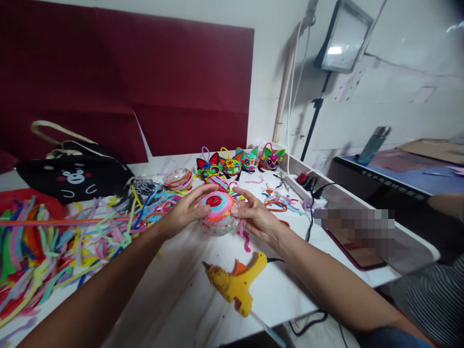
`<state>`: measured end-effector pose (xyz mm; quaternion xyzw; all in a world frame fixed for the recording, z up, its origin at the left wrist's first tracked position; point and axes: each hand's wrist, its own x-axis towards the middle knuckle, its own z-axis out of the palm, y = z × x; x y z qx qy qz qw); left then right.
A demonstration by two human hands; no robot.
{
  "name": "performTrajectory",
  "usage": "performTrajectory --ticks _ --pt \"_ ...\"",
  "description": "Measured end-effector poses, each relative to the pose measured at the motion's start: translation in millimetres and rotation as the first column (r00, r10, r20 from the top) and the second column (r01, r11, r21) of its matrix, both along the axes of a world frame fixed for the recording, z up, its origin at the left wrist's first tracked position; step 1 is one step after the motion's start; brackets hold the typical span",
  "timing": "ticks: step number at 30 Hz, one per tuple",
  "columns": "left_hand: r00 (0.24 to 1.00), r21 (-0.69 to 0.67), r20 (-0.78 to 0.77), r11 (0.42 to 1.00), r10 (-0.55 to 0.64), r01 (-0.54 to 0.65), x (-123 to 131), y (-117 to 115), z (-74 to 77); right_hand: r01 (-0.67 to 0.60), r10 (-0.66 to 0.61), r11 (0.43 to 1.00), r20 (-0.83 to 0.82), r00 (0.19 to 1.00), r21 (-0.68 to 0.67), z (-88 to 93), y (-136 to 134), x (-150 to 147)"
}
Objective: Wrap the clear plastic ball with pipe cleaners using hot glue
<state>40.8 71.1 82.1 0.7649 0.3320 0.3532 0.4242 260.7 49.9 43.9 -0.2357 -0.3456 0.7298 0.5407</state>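
White table [188, 290]: left hand [186, 210] and right hand [255, 215] clasp a pipe-cleaner ball [218, 208]

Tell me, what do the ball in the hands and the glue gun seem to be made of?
Ball: fuzzy pipe cleaners coiled in pink, orange and blue rings, matte; underneath looks like clear glossy plastic, though unsure. Glue gun: yellow hard plastic, smooth with slight sheen.

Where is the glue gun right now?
Head view: the glue gun lies on the table near its front edge, between the forearms, below the ball held by the left hand and right hand.
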Motion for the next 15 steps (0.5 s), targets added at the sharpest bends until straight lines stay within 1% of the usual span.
performTrajectory --ticks 2,4,6,8,11,15 --pt "0.987 0.102 -0.082 0.987 0.136 -0.127 7.6 -9.0 -2.1 0.038 -0.038 0.999 -0.001 0.999 -0.005 0.9 -2.6 -3.7" --pt "0.954 0.215 -0.19 0.958 0.231 -0.189 15.2 -17.2 -3.9 0.078 -0.078 0.997 0.0 0.997 -0.012 0.6 -4.8 -7.6" --pt "0.925 0.277 -0.248 0.936 0.288 -0.217 20.6 -22.6 -5.6 0.107 -0.107 0.994 0.006 0.994 -0.021 -0.7 -6.7 -10.8" --pt "0.912 0.291 -0.271 0.929 0.309 -0.228 22.6 -24.6 -7.6 0.121 -0.12 0.992 0.017 0.993 -0.031 -2.4 -8.1 -12.9" --pt "0.909 0.259 -0.28 0.936 0.31 -0.239 19.0 -23.4 -11.7 0.119 -0.118 0.992 0.033 0.992 -0.045 -4.6 -9.6 -14.0" --pt "0.916 0.249 -0.249 0.935 0.315 -0.254 9.0 -20.9 -18.8 0.068 -0.066 0.997 0.057 0.996 -0.04 -5.8 -11.1 -13.7"
